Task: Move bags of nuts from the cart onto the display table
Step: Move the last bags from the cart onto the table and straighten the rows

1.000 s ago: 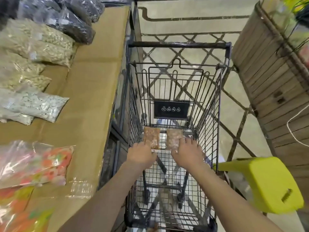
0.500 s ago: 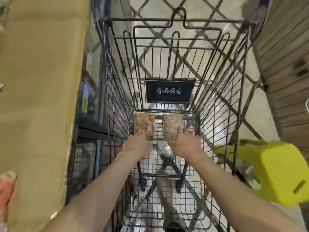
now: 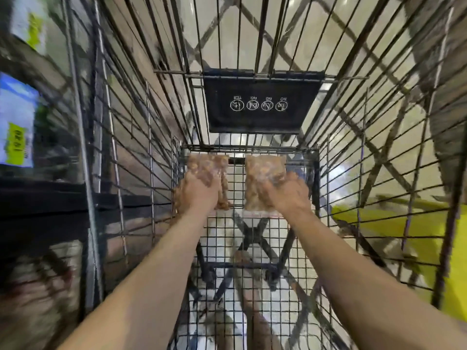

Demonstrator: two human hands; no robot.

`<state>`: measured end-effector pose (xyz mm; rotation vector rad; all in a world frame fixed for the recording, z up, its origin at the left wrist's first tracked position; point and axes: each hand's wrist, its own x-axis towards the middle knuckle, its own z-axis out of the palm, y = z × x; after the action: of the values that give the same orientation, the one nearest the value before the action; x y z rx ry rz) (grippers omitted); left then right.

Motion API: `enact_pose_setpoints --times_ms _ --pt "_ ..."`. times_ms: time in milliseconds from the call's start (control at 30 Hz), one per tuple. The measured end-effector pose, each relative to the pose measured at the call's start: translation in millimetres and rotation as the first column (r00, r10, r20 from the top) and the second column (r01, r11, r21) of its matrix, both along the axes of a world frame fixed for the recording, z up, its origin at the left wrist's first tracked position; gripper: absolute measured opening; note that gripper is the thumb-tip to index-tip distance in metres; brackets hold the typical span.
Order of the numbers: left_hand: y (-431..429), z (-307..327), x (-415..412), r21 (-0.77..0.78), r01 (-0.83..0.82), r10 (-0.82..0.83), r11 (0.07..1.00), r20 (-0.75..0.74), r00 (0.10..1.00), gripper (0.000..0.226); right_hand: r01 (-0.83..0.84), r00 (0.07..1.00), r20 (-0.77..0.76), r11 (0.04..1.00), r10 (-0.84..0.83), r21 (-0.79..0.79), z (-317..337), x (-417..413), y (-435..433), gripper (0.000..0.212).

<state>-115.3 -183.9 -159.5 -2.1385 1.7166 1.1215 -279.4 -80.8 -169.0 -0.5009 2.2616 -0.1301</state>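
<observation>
Grips the left bag of nuts (image 3: 206,166) in the curled left hand (image 3: 197,194) and the right bag of nuts (image 3: 262,170) in the curled right hand (image 3: 286,195), side by side, just apart, low at the far end of the wire shopping cart (image 3: 151,127), forearms stretched forward, yellow stool (image 3: 394,221) beyond its right wall.

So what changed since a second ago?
The left hand and right hand reached forward onto the left bag and right bag; blur hides the grip. The view dropped into the cart. Both bags stay side by side at its far end.
</observation>
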Motion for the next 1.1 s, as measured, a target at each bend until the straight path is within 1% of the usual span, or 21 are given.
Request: enact_pose_setpoints --times_ms 100,167,233,267,333,367,400,500,533,600,633,667,700,733,767,800,867,967,1000,1100 --pt "-7 -21 -1 -0.011 -0.094 0.094 0.996 0.003 0.996 0.087 0.002 1.000 0.001 1.000 -0.002 0.005 -20 -9 -3 0.086" --pt "-6 -32 -1 0.022 -0.140 0.141 0.990 -0.030 0.990 0.079 0.043 0.998 0.042 0.999 -0.043 -0.017 -34 -11 -4 0.082" --pt "-3 -40 -1 0.070 -0.170 0.174 0.983 -0.059 0.983 0.068 0.125 0.990 0.069 0.992 -0.123 -0.023 -44 -11 -4 0.090" --pt "-2 -45 0 0.076 -0.184 0.189 0.980 -0.067 0.980 0.064 0.141 0.988 0.065 0.990 -0.140 -0.016 -47 -11 -5 0.088" --pt "-2 -54 3 0.066 -0.200 0.204 0.978 -0.068 0.977 0.062 0.153 0.985 0.088 0.988 -0.152 -0.013 -50 -13 -6 0.073" --pt "-3 -55 4 0.068 -0.204 0.208 0.977 -0.061 0.976 0.065 0.164 0.982 0.101 0.986 -0.161 -0.022 -50 -13 -7 0.066" --pt "-6 -55 4 0.070 -0.205 0.208 0.976 -0.044 0.977 0.070 0.178 0.978 0.116 0.984 -0.174 -0.028 -49 -13 -8 0.066" --pt "-12 -50 0 0.045 -0.175 0.174 0.984 0.027 0.984 0.078 0.192 0.979 0.076 0.981 -0.191 -0.006 -55 -15 -8 0.100" --pt "-13 -51 -1 0.040 -0.181 0.179 0.983 0.037 0.983 0.078 0.201 0.977 0.076 0.980 -0.200 -0.003 -56 -15 -9 0.098" --pt "-16 -50 -4 0.052 -0.217 0.216 0.975 0.021 0.976 0.075 0.232 0.968 0.102 0.973 -0.230 -0.007 -61 -15 -9 0.084" --pt "-16 -53 -3 0.073 -0.245 0.246 0.967 0.004 0.969 0.072 0.253 0.959 0.139 0.967 -0.247 -0.026 -61 -15 -9 0.089" --pt "-16 -53 -4 0.104 -0.273 0.277 0.956 -0.023 0.961 0.063 0.284 0.945 0.179 0.958 -0.273 -0.042 -65 -15 -9 0.097" --pt "-14 -53 -5 0.161 -0.322 0.336 0.933 -0.065 0.940 0.050 0.322 0.924 0.241 0.944 -0.299 -0.065 -68 -15 -8 0.091" --pt "-13 -55 -4 0.224 -0.372 0.404 0.901 -0.114 0.908 0.040 0.362 0.899 0.293 0.928 -0.324 -0.084 -69 -14 -6 0.069" --pt "-11 -55 -4 0.274 -0.412 0.462 0.869 -0.147 0.875 0.035 0.401 0.876 0.334 0.910 -0.347 -0.104 -69 -14 -5 0.043" --pt "-10 -56 -4 0.308 -0.432 0.496 0.848 -0.171 0.851 0.035 0.426 0.864 0.352 0.896 -0.361 -0.127 -71 -15 -3 0.029" --pt "-8 -55 -6 0.317 -0.429 0.505 0.846 -0.219 0.835 0.040 0.441 0.861 0.360 0.880 -0.359 -0.178 -72 -14 -3 0.028" --pt "-2 -53 -5 0.278 -0.383 0.456 0.881 -0.284 0.843 0.041 0.392 0.889 0.349 0.886 -0.297 -0.246 -76 -9 -4 0.042" --pt "0 -52 -5 0.264 -0.369 0.439 0.891 -0.297 0.848 0.041 0.381 0.894 0.348 0.888 -0.282 -0.258 -77 -7 -4 0.043" --pt "3 -48 -3 0.182 -0.336 0.378 0.924 -0.309 0.873 0.041 0.362 0.898 0.361 0.888 -0.251 -0.284 -75 -4 -3 0.037"
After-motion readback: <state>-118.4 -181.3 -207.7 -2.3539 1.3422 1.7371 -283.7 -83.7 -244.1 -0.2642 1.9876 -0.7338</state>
